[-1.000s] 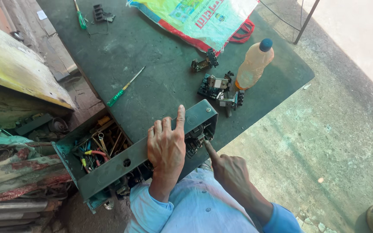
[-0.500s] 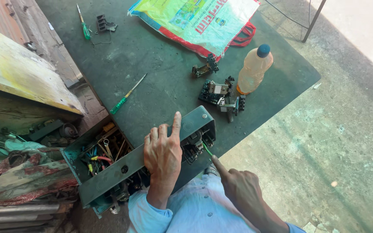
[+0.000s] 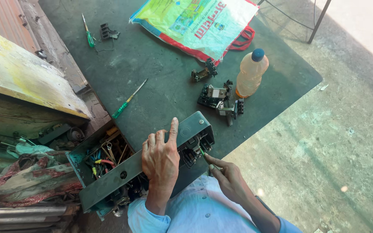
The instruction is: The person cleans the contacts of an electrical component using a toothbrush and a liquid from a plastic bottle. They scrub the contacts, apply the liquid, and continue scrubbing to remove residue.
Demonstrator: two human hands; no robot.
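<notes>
The left hand lies flat, fingers spread, on the long grey-green metal box at the table's near edge, steadying it, while the right hand pinches a small green-tipped tool, fingers together, at the box's open end. Farther back lie two green-handled screwdrivers, one blue-capped plastic bottle and one printed woven bag.

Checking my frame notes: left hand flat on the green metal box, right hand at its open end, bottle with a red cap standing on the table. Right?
Not quite. In the head view the bottle has a blue cap, not red. The rest holds: left hand lies flat on the green metal box, right hand is at its open end, and the bottle stands on the table.
</notes>
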